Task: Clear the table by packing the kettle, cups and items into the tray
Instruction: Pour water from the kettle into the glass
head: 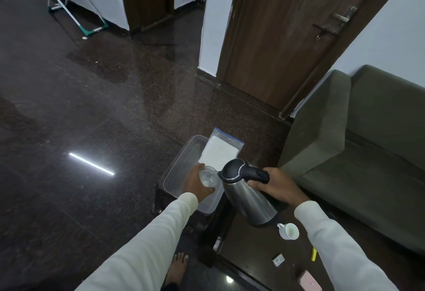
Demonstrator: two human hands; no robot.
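Over the clear plastic tray (184,164), the left hand (197,185) grips a clear glass (208,177); the right hand (274,183) clasps the tilted steel kettle (248,196) by its black handle, spout at the glass rim.

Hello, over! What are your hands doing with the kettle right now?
Right hand grips kettle by its handle, tipped spout-first toward glass. Left hand holds glass over tray. White cup on table, unpacked.
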